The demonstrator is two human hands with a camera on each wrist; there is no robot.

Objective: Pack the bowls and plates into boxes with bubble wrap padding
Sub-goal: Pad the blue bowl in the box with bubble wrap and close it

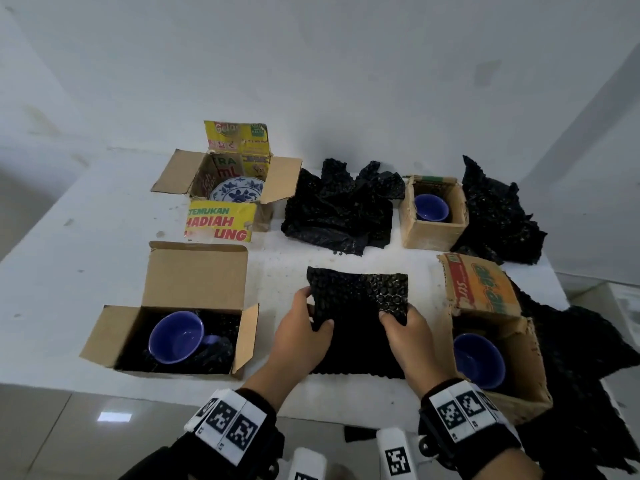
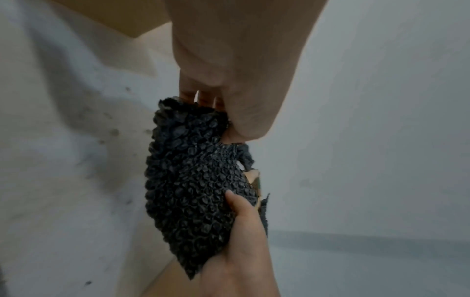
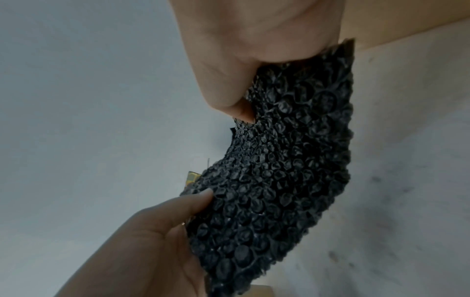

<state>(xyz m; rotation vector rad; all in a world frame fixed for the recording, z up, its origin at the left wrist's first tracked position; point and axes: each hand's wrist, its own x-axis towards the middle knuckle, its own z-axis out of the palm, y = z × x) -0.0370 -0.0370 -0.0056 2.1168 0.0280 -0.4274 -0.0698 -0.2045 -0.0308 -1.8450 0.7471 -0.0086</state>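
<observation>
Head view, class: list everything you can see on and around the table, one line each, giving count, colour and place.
Table: one, white, against the wall.
Cardboard boxes: four, brown, open; far left with yellow flaps, near left, far right, near right.
Blue-and-white patterned plate: one, in the far-left box.
Blue mug: one, in the near-left box on black wrap.
Blue bowls: two, far-right box, near-right box.
Bubble wrap sheet: one, black, held at centre.
Loose bubble wrap: black, centre back, far right, right edge.
Left hand and right hand: each grips the sheet.

Matt black plastic bubble wrap point(image 1: 360, 299)
</observation>
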